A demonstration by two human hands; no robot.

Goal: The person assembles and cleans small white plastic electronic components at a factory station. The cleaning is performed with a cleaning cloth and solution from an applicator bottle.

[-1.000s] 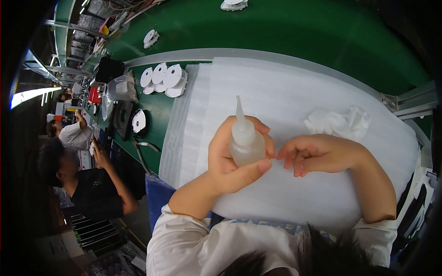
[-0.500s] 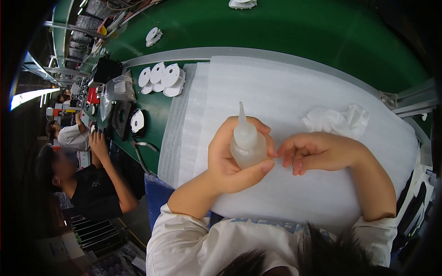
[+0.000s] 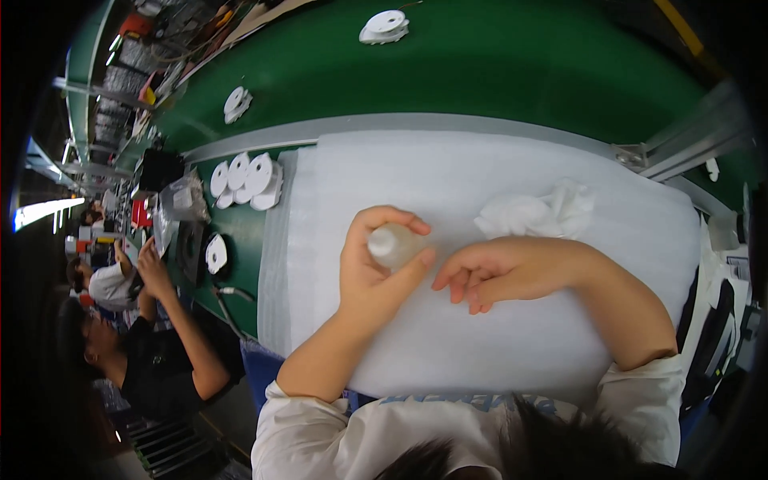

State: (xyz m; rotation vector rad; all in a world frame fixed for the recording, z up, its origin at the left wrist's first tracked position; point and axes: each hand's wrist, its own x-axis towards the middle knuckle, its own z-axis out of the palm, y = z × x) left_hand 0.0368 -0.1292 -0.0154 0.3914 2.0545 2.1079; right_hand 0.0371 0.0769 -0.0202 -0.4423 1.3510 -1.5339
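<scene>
My left hand is wrapped round a translucent white squeeze bottle above the foam-covered worktop. Its pale cap faces me, and I cannot make out the thin nozzle. To the right, my right hand hangs with its fingers loosely bent and a little apart, holding nothing. Its fingertips are close to the left thumb. Just beyond the right hand, a crumpled white cloth lies on the white foam sheet.
Several white round plastic parts stand at the left on the green bench. Pliers and a black-edged white part lie nearer. Beyond the metal rail, more white parts rest on a green surface. A co-worker sits at left.
The bottle has tipped, so its long nozzle no longer shows. Both hands appear shifted left, and the whole view has moved, with more of the far green surface showing.
</scene>
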